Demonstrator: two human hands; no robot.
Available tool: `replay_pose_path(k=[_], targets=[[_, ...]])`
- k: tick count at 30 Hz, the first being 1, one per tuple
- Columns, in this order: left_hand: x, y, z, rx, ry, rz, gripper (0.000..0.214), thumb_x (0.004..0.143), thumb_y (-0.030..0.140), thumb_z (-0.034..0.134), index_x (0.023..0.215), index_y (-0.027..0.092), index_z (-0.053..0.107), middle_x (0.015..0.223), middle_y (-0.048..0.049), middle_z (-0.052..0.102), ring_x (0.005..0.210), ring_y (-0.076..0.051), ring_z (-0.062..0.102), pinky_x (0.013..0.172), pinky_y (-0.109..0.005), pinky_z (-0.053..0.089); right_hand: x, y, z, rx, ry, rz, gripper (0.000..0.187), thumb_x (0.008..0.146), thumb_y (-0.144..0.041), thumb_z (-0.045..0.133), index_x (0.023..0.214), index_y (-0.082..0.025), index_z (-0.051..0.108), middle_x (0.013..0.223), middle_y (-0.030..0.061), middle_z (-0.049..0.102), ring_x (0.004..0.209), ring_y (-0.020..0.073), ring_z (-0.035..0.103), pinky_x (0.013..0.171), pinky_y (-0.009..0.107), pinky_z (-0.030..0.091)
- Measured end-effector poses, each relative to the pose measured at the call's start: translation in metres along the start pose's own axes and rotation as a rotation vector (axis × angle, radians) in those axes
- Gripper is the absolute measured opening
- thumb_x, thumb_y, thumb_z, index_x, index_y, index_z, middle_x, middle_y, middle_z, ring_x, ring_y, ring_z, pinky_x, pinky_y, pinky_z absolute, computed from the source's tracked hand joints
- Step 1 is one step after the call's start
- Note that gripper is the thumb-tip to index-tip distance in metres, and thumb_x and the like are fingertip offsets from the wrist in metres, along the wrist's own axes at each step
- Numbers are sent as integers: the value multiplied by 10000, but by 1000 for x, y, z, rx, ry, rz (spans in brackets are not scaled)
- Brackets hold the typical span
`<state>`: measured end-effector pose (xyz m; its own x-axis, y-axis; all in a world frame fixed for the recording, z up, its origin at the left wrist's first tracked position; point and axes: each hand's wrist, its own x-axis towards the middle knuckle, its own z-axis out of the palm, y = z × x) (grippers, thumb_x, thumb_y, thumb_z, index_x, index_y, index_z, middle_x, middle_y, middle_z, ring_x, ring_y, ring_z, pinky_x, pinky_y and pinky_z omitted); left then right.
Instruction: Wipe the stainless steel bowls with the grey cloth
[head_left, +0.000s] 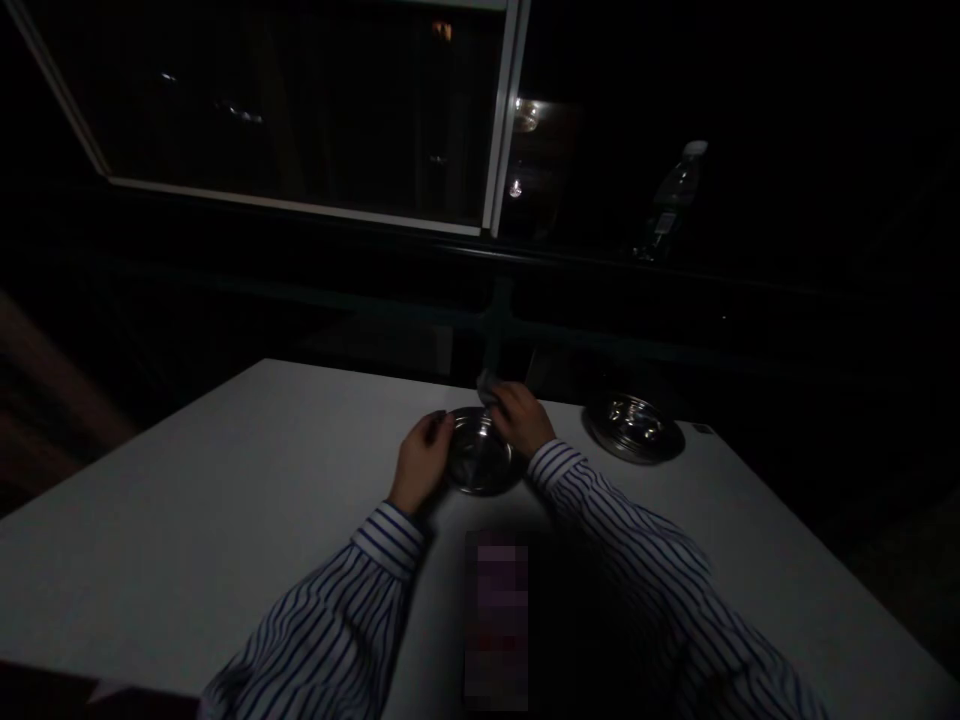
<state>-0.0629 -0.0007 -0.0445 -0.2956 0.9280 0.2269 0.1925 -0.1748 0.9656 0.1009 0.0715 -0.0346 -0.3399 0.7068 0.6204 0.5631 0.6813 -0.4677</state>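
A shiny round metal dish (480, 465) lies on the white table in front of me. My left hand (424, 460) pinches its left rim between thumb and fingers. Over the dish's far right edge, my right hand (523, 418) is closed on a small greyish cloth (488, 386), part of which sticks out past the fingertips. The cloth is dim, and whether it touches the rim I cannot tell.
A stack of metal dishes (634, 428) stands near the table's (187, 520) far right corner. A pixelated upright patch (496, 620) lies close to my body. Beyond the table, a plastic bottle (675, 200) stands by the window frame (502, 120). The room is dark.
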Motion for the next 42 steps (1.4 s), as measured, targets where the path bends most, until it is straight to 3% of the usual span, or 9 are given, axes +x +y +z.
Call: replay_pose_path(k=[3,7,13,16,20,27,33,36,42], targets=[[-2,13,12,-177,-181,-19,504,801,523,435,989,108,650,917,-109,686,865,-210,621,795,-334,463,-19,-27,0,1,-70,-133,304,782,-153,484,1061,-144,601,1114,134,577,1087,247,482,971,446,378],[-5,15,14,-431,-259,-145,455,739,454,568,1020,100,622,893,-104,690,874,-212,622,794,-319,453,-37,-44,1,51,-132,-189,319,775,-242,554,1086,-177,585,1162,92,572,1123,214,479,1006,400,370],[-2,17,7,-404,-262,-172,391,684,399,632,945,108,623,908,-92,682,820,-203,627,743,-315,471,-38,-36,-6,250,-79,150,466,792,-343,541,1204,-132,486,1300,151,461,1217,246,414,1034,446,319],[0,21,9,-378,-202,-159,372,651,371,672,927,128,616,904,-67,674,844,-189,617,769,-301,464,-34,-33,-5,419,-187,252,388,775,-340,546,1115,-154,545,1121,97,608,1040,211,569,917,372,449],[-2,20,9,-356,-104,-207,389,648,353,681,959,143,579,909,-55,664,828,-161,614,755,-282,469,-37,-29,-1,433,-106,339,264,799,-309,486,998,-161,577,1003,75,643,950,201,595,857,362,468],[-8,16,7,-362,-229,-300,342,621,332,700,861,99,629,754,-55,666,656,-139,604,599,-250,470,-45,-30,-4,432,-88,381,245,741,-329,535,918,-164,572,943,74,626,916,225,583,840,386,453],[-5,23,11,-331,-371,-216,325,605,297,699,873,119,653,849,-84,697,755,-172,629,694,-285,476,-37,-35,-16,547,-223,351,518,753,-414,515,1189,-139,460,1222,116,537,1132,221,506,949,380,408],[-1,22,10,-244,-311,-163,308,615,315,685,856,128,648,825,-72,696,763,-182,631,702,-290,474,-36,-31,-21,582,-338,352,440,765,-412,509,1103,-131,534,1079,101,626,993,228,593,826,365,488],[1,-12,-14,106,11,-128,309,692,449,590,780,154,612,735,-56,651,729,-194,601,683,-308,449,-56,-21,-46,361,-222,313,286,770,-316,542,1015,-172,572,979,73,653,897,212,607,784,354,478]])
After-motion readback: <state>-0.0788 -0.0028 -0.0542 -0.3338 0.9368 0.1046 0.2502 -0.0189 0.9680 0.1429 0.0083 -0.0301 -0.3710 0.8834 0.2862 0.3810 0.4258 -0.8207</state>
